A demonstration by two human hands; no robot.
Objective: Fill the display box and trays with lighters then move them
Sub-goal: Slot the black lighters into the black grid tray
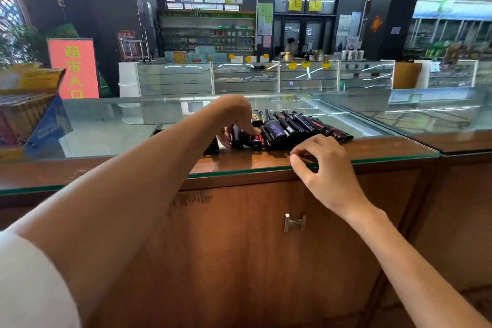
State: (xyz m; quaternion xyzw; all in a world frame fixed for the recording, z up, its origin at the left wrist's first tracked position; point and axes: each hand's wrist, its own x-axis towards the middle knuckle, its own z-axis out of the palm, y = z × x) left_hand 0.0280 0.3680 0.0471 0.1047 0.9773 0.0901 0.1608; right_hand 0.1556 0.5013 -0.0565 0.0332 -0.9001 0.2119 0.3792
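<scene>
Many lighters (279,132) on counter (378,148); L hand (235,121) grips some, R hand (320,168) beside.

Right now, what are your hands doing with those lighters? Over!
Left hand grips lighters at row's left end. Right hand empty, fingers loosely curled, near row's right end. Row lies on glass counter.

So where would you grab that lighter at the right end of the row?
Probably pinch the end lighter by its near end, coming from the right. It lies flat on the glass counter, its left side against its neighbour and its right side free.
</scene>
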